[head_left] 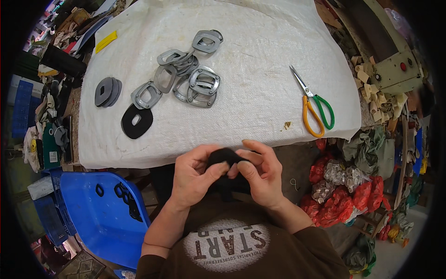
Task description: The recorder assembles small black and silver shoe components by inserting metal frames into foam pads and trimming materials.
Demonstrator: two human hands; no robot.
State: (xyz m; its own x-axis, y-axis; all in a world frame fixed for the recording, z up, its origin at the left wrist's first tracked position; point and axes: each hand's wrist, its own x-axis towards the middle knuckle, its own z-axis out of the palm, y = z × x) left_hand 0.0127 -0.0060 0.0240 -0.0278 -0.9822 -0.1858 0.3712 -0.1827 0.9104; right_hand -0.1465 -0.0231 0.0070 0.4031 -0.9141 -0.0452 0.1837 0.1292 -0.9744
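A black, soft-looking piece point(223, 156) is bent between my two hands, just off the front edge of the white-covered table point(241, 107). My left hand point(197, 174) pinches its left side with thumb and fingers. On the other side, my right hand point(262, 176) grips it too, thumb low and index finger raised. The fingers partly hide its shape. On the table in front lie a black oval pad point(143, 129) with a slot and several grey metal frames point(203, 83) in a loose heap. Grey oval pads point(106, 92) are stacked at the left.
Scissors point(310, 100) with one yellow and one green handle lie on the right of the table. A yellow strip point(106, 42) is at the far left. Below left stands a blue tub point(97, 216) holding black rings point(121, 191). Red plastic bags point(337, 204) are heaped at lower right.
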